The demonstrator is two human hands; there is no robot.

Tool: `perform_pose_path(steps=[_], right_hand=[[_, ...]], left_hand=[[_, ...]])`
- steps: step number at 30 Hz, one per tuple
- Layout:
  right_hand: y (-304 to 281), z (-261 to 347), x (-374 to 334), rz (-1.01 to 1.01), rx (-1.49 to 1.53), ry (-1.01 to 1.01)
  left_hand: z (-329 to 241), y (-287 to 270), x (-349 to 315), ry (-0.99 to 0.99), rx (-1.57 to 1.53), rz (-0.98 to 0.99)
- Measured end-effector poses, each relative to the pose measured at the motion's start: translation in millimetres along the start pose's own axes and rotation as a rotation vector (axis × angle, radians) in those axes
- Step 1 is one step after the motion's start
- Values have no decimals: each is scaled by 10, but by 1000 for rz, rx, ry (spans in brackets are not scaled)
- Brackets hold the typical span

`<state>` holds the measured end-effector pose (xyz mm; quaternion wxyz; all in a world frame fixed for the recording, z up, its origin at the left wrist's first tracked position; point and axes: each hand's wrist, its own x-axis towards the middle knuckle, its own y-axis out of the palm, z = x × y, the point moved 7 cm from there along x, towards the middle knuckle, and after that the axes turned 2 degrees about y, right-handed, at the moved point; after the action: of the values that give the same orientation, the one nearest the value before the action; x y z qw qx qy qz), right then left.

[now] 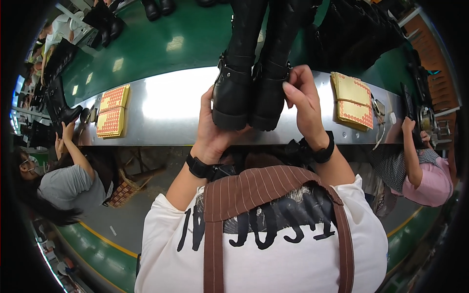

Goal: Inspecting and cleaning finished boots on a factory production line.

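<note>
A pair of tall black boots (233, 93) stands in front of me over the metal edge of the workbench, heels toward me. Straps with metal studs and rings cross their ankles. My left hand (213, 129) cups the left boot from its outer side and below, its thumb along the heel. At the outer ankle of the right boot (267, 97), my right hand (305, 97) has thumb and forefinger drawn together beside the strap. Whether a small piece sits between those fingertips is too fine to make out. Dark bands circle both my wrists.
Rubber-banded stacks of yellow cards with red dots lie left (113, 111) and right (353, 101) on the metal strip (166, 97). More black boots (359, 34) stand on the green surface (146, 44). Co-workers sit at both sides; a woven basket (128, 188) is at lower left.
</note>
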<state>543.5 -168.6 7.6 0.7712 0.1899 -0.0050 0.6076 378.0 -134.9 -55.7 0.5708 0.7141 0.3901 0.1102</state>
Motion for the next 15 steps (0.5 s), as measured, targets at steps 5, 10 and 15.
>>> perform_pose_path(steps=[5, 10, 15], right_hand=[[147, 278, 176, 90, -603, -48], [141, 238, 182, 471, -341, 145], [125, 215, 183, 364, -255, 111]], left_hand=[[24, -37, 8, -8, 46, -23], [52, -28, 18, -61, -45, 36], [35, 35, 28, -54, -78, 145]])
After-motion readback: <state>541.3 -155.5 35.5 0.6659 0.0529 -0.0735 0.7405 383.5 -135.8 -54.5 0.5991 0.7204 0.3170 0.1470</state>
